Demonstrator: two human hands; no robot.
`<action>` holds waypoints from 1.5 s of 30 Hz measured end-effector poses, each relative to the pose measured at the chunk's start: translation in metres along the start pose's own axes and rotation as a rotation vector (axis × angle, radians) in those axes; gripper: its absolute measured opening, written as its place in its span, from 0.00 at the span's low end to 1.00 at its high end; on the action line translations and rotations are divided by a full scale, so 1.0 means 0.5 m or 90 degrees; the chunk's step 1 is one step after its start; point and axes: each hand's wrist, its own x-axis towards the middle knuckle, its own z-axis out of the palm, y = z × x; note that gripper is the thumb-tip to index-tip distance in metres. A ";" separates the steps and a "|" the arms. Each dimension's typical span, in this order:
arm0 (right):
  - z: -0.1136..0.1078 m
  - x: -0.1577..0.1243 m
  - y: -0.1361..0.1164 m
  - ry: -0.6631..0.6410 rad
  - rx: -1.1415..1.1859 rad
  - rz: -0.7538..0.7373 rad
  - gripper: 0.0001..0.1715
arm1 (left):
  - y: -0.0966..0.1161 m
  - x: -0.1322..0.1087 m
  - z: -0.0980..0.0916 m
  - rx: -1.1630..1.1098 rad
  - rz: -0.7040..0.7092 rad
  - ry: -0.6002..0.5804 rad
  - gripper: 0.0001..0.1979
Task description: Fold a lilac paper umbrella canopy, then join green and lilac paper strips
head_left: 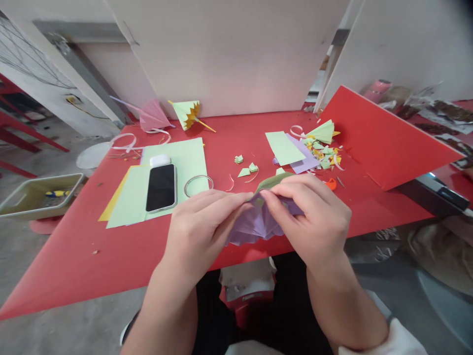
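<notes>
A pleated purple paper fan (260, 224) with a green paper part (271, 181) at its top is held up over the front of the red table. My left hand (207, 224) pinches its upper edge from the left, fingertips closed. From the right, my right hand (312, 212) grips the same paper between thumb and fingers. Both sets of fingertips nearly meet at the middle and hide part of the folds. Just beyond the hands lie small green paper scraps (253, 167).
A phone (161, 187), a white earbud case (160, 160) and a bracelet (198, 185) lie on green sheets (192, 153) at left. Finished-looking paper umbrellas (186, 114) stand at the back. Scraps (327, 153) and a red board (384, 143) are at right.
</notes>
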 end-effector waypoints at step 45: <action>-0.004 -0.012 -0.015 -0.112 0.034 -0.008 0.03 | 0.026 0.006 0.005 0.018 -0.158 0.025 0.08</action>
